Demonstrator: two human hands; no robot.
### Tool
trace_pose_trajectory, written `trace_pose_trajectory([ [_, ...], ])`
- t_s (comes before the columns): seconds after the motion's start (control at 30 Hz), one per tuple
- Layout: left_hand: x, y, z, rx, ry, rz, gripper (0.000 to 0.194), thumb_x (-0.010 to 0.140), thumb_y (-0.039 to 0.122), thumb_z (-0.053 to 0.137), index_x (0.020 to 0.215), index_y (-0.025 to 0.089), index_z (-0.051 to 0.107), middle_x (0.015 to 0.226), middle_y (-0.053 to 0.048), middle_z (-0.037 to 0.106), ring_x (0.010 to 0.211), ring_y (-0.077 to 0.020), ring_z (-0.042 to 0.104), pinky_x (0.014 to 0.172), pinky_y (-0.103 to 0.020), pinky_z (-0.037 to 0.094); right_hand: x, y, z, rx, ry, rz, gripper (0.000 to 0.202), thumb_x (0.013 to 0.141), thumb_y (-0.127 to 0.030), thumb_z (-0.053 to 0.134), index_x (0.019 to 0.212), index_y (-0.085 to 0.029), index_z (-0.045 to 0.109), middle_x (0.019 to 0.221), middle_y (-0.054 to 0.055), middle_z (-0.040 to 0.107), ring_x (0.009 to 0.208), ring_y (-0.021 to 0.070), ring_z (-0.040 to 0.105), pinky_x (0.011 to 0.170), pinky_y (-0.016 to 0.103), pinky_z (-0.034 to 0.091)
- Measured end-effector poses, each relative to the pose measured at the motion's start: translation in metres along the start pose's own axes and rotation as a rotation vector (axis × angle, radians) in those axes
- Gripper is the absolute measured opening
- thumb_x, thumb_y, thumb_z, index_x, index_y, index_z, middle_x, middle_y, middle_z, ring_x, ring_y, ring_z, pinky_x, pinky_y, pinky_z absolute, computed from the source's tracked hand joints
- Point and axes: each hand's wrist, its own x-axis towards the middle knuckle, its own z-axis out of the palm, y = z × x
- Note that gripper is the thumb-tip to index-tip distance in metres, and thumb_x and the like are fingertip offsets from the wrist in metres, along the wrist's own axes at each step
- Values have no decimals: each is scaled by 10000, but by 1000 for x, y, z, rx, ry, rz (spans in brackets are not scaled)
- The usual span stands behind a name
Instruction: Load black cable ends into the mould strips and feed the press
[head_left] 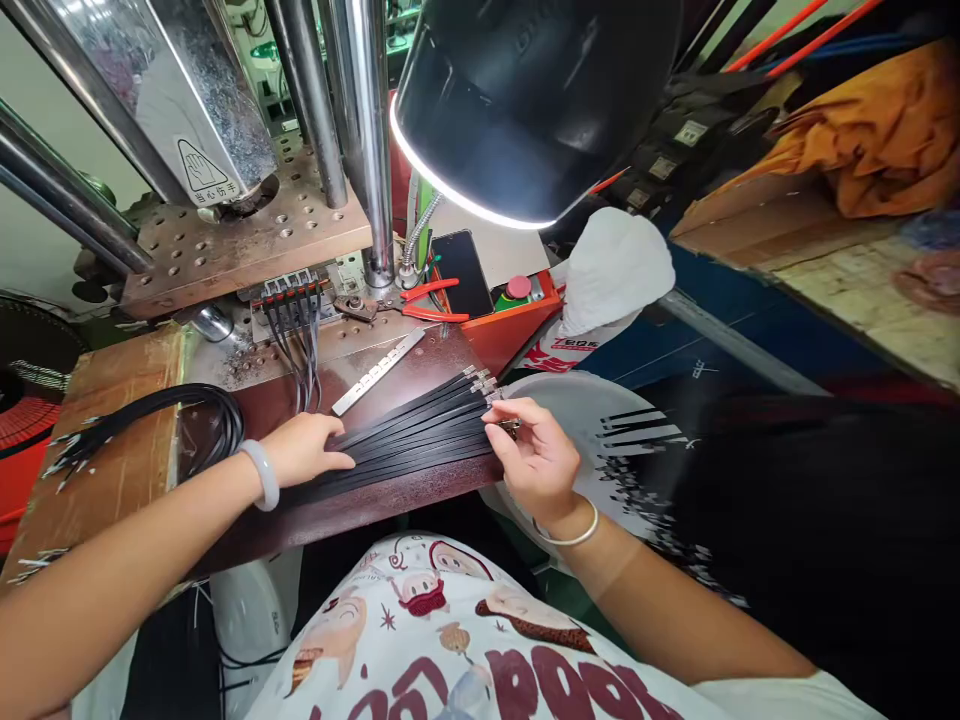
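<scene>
A fan of black flat cables [420,437] with small metal ends lies across the dark red work surface. My left hand [304,452] is curled over the left part of the bundle, with cables between thumb and fingers. At the other end, my right hand [538,455] pinches the metal connector ends [513,426] of some cables between thumb and fingertips. Just beyond the bundle lies a slotted metal strip [379,372]. More black cables [294,330] hang from a fixture under the press plate.
A press with a perforated plate [247,235] and metal posts stands at the back left. Red-handled pliers [431,300] and a phone [463,272] lie behind the surface. A lamp [525,100] hangs overhead. Coiled cables [206,410] lie left; a white round tub [592,400] stands right.
</scene>
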Motion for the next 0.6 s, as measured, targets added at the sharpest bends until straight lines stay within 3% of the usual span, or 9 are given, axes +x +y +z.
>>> trace_pose_trajectory([
  [0.1,8,-5,-16,-304,-217,-7,299,763,450,634,632,188,581,644,-17,626,634,-174,575,625,-276,421,-2,-1,-1,29,10,-27,217,880,-192,562,1090,-239,584,863,54,629,823,208,605,787,409,521],
  [0.17,15,-2,-26,-515,-294,37,362,720,523,653,641,175,592,639,-10,615,622,-153,555,622,-264,425,-2,-1,0,40,24,-36,226,876,-178,567,1092,-237,592,865,50,630,821,202,602,787,403,517],
  [0.3,33,16,-32,-695,-285,127,441,606,552,767,643,144,601,596,21,580,570,-106,505,588,-241,398,-2,1,1,72,34,-93,287,850,-139,592,1117,-242,609,867,34,633,806,188,595,772,381,507],
  [0.47,54,27,-19,-811,-427,56,466,587,531,798,657,132,568,651,-63,666,576,-152,605,548,-268,429,-2,2,2,103,46,-115,342,835,-94,606,1140,-250,622,874,31,633,815,182,586,781,372,487],
  [0.6,53,23,-17,-782,-303,93,356,635,428,790,686,121,616,677,-27,656,632,-133,598,583,-242,448,-1,2,3,128,77,-93,285,865,-133,588,1120,-252,632,861,29,636,812,182,591,769,362,490],
])
